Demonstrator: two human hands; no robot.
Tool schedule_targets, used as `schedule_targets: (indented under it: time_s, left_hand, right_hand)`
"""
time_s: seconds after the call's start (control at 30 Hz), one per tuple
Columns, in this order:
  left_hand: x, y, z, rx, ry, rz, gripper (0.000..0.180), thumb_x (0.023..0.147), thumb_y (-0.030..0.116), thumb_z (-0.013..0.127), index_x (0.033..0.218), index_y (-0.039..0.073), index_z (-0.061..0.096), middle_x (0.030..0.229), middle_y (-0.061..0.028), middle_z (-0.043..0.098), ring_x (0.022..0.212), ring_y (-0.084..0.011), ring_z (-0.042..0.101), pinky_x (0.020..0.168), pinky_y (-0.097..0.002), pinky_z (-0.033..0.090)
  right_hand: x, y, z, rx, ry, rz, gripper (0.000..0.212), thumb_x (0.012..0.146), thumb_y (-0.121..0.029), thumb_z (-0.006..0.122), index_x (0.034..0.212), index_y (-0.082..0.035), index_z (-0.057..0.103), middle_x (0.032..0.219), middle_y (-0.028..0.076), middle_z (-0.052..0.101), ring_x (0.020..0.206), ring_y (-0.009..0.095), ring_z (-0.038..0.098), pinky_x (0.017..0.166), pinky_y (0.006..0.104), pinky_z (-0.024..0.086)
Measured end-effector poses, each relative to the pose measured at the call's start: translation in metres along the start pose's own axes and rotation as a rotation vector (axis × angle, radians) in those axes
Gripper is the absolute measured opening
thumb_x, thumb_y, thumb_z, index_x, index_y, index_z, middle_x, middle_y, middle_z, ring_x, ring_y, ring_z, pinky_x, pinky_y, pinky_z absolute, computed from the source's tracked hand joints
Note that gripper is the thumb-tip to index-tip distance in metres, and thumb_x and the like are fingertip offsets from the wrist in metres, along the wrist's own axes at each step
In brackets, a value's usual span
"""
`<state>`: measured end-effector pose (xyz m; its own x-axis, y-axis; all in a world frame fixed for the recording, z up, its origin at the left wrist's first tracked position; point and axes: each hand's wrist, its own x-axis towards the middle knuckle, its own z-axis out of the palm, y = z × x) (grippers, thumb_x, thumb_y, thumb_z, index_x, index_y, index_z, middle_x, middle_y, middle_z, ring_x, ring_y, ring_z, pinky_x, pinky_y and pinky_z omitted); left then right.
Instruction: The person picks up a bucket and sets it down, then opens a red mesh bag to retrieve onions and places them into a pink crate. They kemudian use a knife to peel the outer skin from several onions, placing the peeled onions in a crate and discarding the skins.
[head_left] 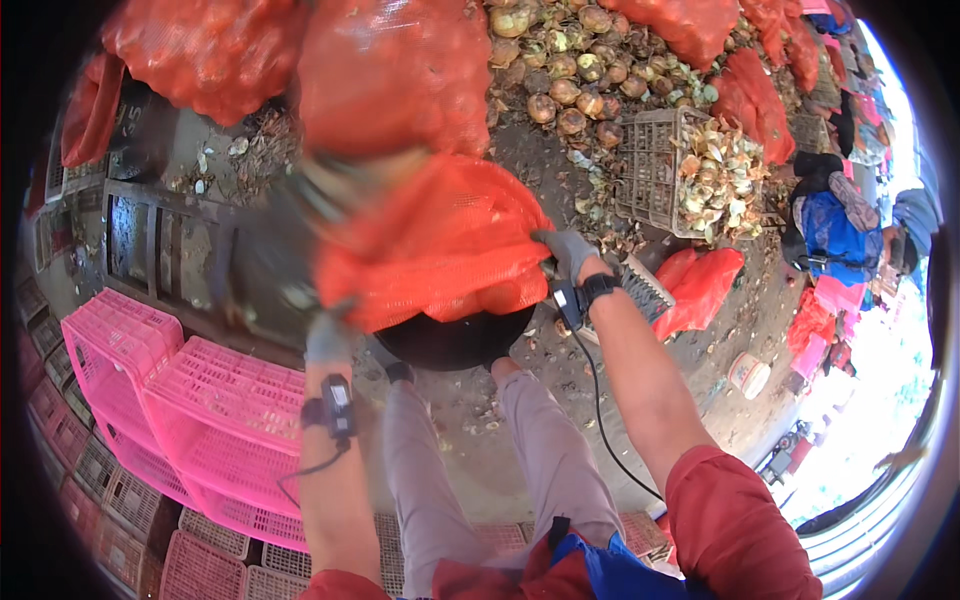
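Note:
A red mesh bag [440,245] is stretched out between my two gloved hands, its mouth toward me. Round onions [495,298] show through the mesh near its lower edge. My right hand [567,252] is closed on the bag's right edge. At the left corner, my left hand [330,338] has the mesh drawn to its fingers, which motion partly smears. Below the bag's mouth, a round black tub [455,342] stands between my feet; the bag hides most of its top.
Full red mesh sacks [395,80] stand ahead, beside loose onions [570,85]. A crate [655,175] bears onion peelings. Pink crates [230,400] are stacked at left, near a dark blurred shape [275,245]. A white bucket [748,375] and another person [840,230] are at right.

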<state>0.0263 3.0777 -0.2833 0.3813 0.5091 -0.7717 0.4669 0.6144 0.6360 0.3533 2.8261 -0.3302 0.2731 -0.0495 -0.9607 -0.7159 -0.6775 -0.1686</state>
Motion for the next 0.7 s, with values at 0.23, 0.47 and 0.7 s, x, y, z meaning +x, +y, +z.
schedule_targets:
  time_s: [0.23,0.47,0.7]
  left_hand:
    - [-0.049,-0.086,0.024,-0.779,0.01,-0.391,0.029,0.091,0.001,0.056,0.119,-0.004,0.06,0.121,-0.0125,0.064,0.114,-0.0246,0.061,0.102,-0.036,0.049]
    - [-0.038,-0.183,-0.024,0.631,-0.255,0.44,0.028,0.09,0.004,0.06,0.118,0.005,0.063,0.114,-0.0106,0.067,0.099,-0.0211,0.067,0.087,-0.035,0.055]
    - [-0.008,-0.252,-0.028,0.819,-0.188,0.285,0.015,0.092,0.014,0.06,0.105,0.008,0.064,0.092,-0.0052,0.066,0.079,-0.0205,0.063,0.07,-0.0366,0.051]
  right_hand:
    - [-0.001,0.14,-0.023,0.017,-0.092,-0.073,0.036,0.097,-0.022,0.059,0.122,0.004,0.063,0.099,0.01,0.069,0.082,0.022,0.067,0.057,0.0367,0.055]
    - [0.077,0.309,-0.028,-0.864,-0.104,-0.819,0.027,0.096,-0.016,0.059,0.117,0.0,0.065,0.088,0.005,0.07,0.058,0.011,0.061,0.051,0.0273,0.049]
    - [0.111,0.293,0.013,-0.364,-0.187,-0.52,0.032,0.097,-0.019,0.057,0.126,-0.005,0.058,0.12,0.009,0.065,0.106,0.022,0.061,0.09,0.0344,0.049]
